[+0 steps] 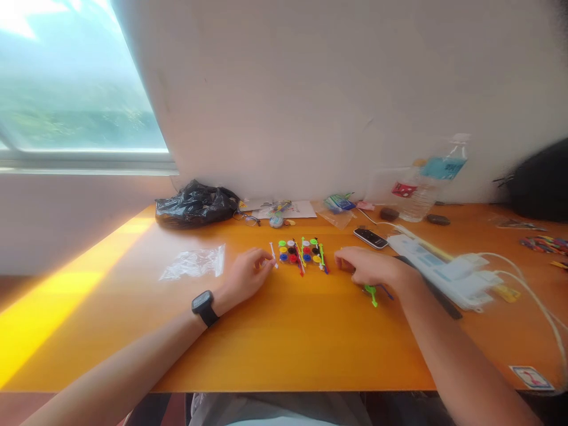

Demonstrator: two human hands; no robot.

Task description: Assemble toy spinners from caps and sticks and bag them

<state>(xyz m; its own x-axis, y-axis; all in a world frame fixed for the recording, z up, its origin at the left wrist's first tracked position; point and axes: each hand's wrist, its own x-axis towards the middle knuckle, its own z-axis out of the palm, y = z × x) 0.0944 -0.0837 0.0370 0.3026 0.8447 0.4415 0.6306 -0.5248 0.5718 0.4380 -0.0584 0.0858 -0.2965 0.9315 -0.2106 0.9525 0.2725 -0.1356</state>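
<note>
My left hand (251, 273), with a black watch on its wrist, has thumb and index finger pinched at the lower end of a thin white plastic arrow (272, 251). Right of it, small round plastic pieces in green, white, yellow, black, blue and red (287, 251) form two small grids. Several coloured plastic arrows (300, 260) lie between the grids, and more (322, 255) at the right side. My right hand (370, 265) rests low over the table, fingers bent and apart, with nothing visible in them. A green arrow piece (371, 294) and a blue one (387, 291) stick out beneath it.
A clear plastic bag (195, 263) lies to the left, a black bag (195, 204) behind. Right are a black-and-white handheld device (370, 238), a white power strip (435, 269) with cables and a large water bottle (419, 198). Coloured pieces (545, 245) lie far right.
</note>
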